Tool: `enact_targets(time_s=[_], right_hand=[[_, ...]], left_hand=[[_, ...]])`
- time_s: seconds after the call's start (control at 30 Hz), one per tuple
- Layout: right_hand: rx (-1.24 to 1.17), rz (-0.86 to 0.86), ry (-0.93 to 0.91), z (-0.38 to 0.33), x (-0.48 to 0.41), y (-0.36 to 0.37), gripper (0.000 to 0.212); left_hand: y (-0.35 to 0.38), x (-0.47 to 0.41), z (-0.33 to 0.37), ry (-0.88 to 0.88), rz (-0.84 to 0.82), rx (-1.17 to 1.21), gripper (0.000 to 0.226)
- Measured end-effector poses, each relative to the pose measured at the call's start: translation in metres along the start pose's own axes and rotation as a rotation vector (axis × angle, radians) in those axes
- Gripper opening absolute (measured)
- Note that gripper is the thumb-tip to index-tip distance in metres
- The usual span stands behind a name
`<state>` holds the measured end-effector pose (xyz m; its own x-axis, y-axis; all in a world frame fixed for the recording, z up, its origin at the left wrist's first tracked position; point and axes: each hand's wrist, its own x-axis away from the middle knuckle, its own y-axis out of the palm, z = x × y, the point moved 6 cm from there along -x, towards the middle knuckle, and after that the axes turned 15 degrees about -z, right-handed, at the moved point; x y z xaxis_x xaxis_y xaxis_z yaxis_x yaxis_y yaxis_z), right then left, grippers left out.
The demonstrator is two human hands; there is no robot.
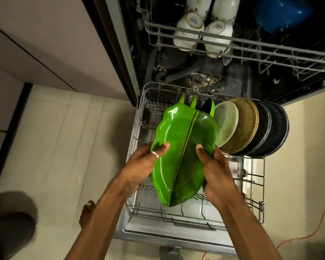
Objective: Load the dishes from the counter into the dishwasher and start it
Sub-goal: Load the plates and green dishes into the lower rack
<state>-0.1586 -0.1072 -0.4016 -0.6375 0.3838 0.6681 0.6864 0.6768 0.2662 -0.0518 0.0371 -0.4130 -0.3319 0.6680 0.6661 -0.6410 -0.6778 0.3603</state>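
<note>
A large green leaf-shaped plate (184, 147) hangs tilted over the pulled-out lower rack (255, 186) of the open dishwasher. My left hand (144, 166) grips its left edge, thumb on the face. My right hand (216, 171) grips its right edge the same way. Behind it, more green leaf plates (210, 106) stand in the rack, their tips showing. To their right stand a pale round plate (226, 124), a speckled tan plate (246, 126) and dark speckled plates (272, 128), all on edge.
The upper rack (233, 42) holds several white mugs (189, 29) upside down and a blue bowl (281, 14). The open dishwasher door (154, 233) lies below the rack. Cabinet fronts (45, 44) stand at left. My bare foot (86, 212) is on the tiled floor; an orange cable (308, 235) runs at right.
</note>
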Motion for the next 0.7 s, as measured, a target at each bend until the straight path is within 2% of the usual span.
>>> enact_targets(time_s=[0.07,0.1,0.17,0.2,0.27,0.33,0.4,0.5,0.57,0.7], right_hand=[[0.125,0.022,0.017,-0.001,-0.016,0.008,0.019],[0.32,0.039,0.01,-0.005,-0.022,0.012,0.02],[0.734,0.095,0.011,-0.014,-0.026,0.022,0.037],[0.841,0.114,-0.013,-0.019,-0.022,0.029,0.042],[0.888,0.058,-0.102,-0.022,-0.006,0.046,0.033],[0.885,-0.035,-0.118,-0.011,0.012,0.06,0.018],[0.865,-0.092,-0.093,0.008,0.029,0.065,0.018],[0.823,-0.078,-0.037,0.033,0.044,0.057,0.022],[0.806,-0.076,0.01,0.043,0.049,0.047,0.015],[0.82,-0.046,0.008,0.046,0.05,0.026,0.019]], left_hand=[[-0.013,0.001,0.007,0.024,0.129,-0.078,0.015],[-0.02,0.002,0.01,0.033,0.19,-0.11,0.014],[-0.032,0.004,0.02,0.063,0.306,-0.237,0.019],[-0.039,0.006,0.025,0.08,0.374,-0.331,0.022],[-0.047,0.01,0.04,0.119,0.487,-0.503,0.033],[-0.051,0.004,0.053,0.152,0.524,-0.635,0.035],[-0.052,-0.013,0.063,0.138,0.54,-0.82,0.025],[-0.045,-0.047,0.07,0.125,0.521,-1.045,0.022],[-0.043,-0.075,0.063,0.088,0.493,-1.127,0.025],[-0.037,-0.107,0.053,0.053,0.479,-1.211,0.027]])
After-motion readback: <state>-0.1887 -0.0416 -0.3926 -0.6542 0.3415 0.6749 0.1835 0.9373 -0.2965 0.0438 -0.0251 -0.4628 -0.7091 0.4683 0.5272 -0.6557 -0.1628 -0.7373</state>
